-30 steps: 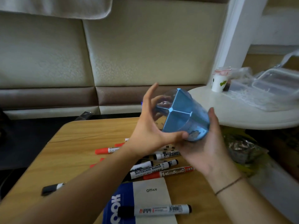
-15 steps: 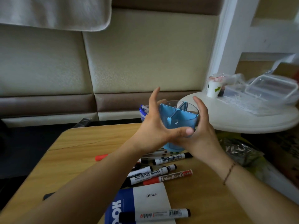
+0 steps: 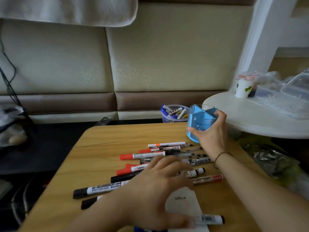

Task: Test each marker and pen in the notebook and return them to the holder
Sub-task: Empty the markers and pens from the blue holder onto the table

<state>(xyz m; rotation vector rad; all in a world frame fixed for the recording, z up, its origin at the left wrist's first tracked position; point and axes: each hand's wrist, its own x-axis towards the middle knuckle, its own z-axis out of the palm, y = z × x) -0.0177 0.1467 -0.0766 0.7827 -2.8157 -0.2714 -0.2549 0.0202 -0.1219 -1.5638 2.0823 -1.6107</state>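
At the left of the wooden table (image 3: 103,141), a black-capped whiteboard marker (image 3: 100,189) lies flat, its cap pointing left. Beside it, a scatter of red and black markers and pens (image 3: 160,154) covers the middle of the table. The person's left hand (image 3: 155,190) reaches over the near part of that scatter, palm down, fingers spread and relaxed, blurred in the shot; whether the fingertips touch a marker cannot be told. Its thumb lies against a black-tipped marker (image 3: 210,219) resting on the closed notebook (image 3: 182,201), whose cover reads "Office", at the near edge of the table. To the right, a red-capped "Whiteboard" marker (image 3: 207,180) lies just past the notebook. Farther right, the right hand (image 3: 212,133), a thin bracelet on its wrist, grips the blue divided holder (image 3: 199,123) at the far right corner of the table, thumb across the front, fingers round the rim; the holder stands slightly tilted, its compartments showing nothing inside. Just behind it sits a clear tub of pens (image 3: 173,113). At far right, a white round table (image 3: 260,121) carries a paper cup (image 3: 242,87) and clear plastic containers (image 3: 284,91).
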